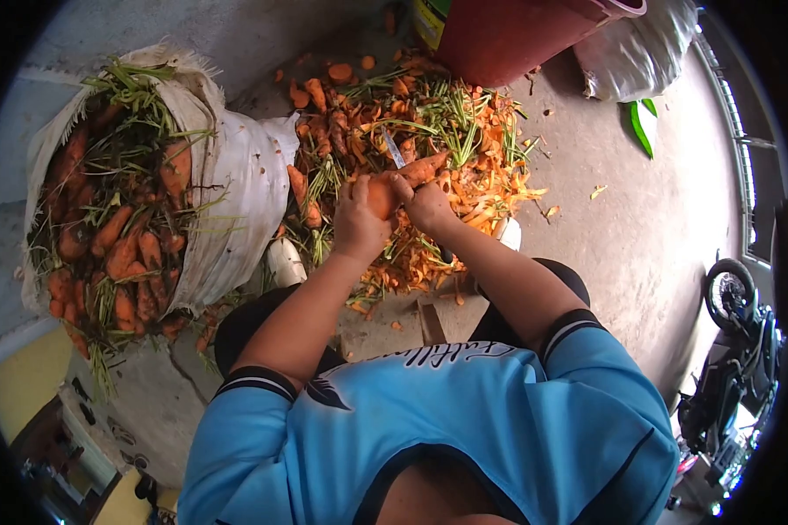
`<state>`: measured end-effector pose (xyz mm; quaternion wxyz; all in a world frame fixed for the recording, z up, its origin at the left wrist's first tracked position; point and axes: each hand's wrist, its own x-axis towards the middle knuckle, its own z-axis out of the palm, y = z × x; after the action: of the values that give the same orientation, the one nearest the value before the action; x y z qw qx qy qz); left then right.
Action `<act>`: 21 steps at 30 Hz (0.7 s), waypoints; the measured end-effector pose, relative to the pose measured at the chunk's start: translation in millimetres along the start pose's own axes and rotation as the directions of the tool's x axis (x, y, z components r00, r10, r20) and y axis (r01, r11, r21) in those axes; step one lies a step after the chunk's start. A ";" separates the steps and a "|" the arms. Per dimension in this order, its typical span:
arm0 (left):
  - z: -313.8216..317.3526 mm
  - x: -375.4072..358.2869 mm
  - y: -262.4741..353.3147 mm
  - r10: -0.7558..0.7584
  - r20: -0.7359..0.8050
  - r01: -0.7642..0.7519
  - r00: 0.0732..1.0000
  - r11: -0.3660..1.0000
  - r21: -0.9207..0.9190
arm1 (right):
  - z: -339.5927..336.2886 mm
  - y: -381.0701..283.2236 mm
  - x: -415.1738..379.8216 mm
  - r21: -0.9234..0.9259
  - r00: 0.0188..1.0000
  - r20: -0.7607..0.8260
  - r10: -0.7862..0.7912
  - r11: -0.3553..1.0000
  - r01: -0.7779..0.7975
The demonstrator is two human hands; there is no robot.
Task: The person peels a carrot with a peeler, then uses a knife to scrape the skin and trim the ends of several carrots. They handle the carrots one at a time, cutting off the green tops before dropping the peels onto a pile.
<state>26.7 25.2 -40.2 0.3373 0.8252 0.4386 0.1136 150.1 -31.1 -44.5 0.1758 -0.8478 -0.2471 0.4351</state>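
A large orange carrot (382,198) lies across my two hands over the pile of scraps, its narrower end pointing up and right. My left hand (360,224) is closed round the thick end. My right hand (427,208) is closed beside it, the thumb near the carrot. From between the right fingers a thin knife blade (393,149) sticks up and left; its handle is hidden in the grip. Below and around the hands spread orange peelings (490,188), green stems (464,131) and several loose carrots (305,194).
At left an open white sack (241,201) bulges with dirty carrots (123,249) and stems. A red bucket (508,39) stands behind the pile, a pale sack (639,52) beyond it. A green leaf (643,127) lies on concrete (622,219). A motorcycle (731,359) is at far right.
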 end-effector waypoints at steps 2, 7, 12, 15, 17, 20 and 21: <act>-0.1 2.9 -0.8 -0.063 0.075 0.065 0.995 0.998 -0.015 | -0.3 -1.1 2.1 0.023 0.999 0.026 0.019 1.000 -0.019; 2.7 8.1 -13.8 -0.185 0.249 0.209 0.951 0.975 -0.074 | 9.1 14.7 9.9 0.038 0.999 0.046 -0.029 0.999 0.027; 14.1 -5.0 -0.5 -0.009 -0.039 0.012 0.999 0.997 0.081 | 7.4 6.7 4.3 0.169 1.000 0.026 0.008 0.985 -0.012; 2.9 12.4 -6.8 -0.056 0.330 0.185 0.942 0.908 -0.376 | -22.6 6.8 8.5 -0.018 0.987 0.095 -0.127 0.991 0.129; -7.0 25.0 -22.2 0.117 0.725 0.608 0.678 0.465 -0.644 | -21.2 16.0 13.0 -0.029 0.946 0.163 -0.281 0.957 0.289; -11.8 22.5 -24.3 0.104 0.782 0.720 0.615 0.329 -0.611 | -15.6 17.4 5.9 0.134 0.876 0.095 -0.472 0.878 0.459; -10.2 18.5 -16.6 0.046 0.739 0.670 0.672 0.390 -0.632 | -8.2 20.4 8.2 0.195 0.884 0.068 -0.463 0.875 0.444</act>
<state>21.9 51.1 -45.5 0.8547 0.4011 0.3262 -0.0464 166.4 -43.7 -55.7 0.3320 -0.7217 -0.4096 0.4486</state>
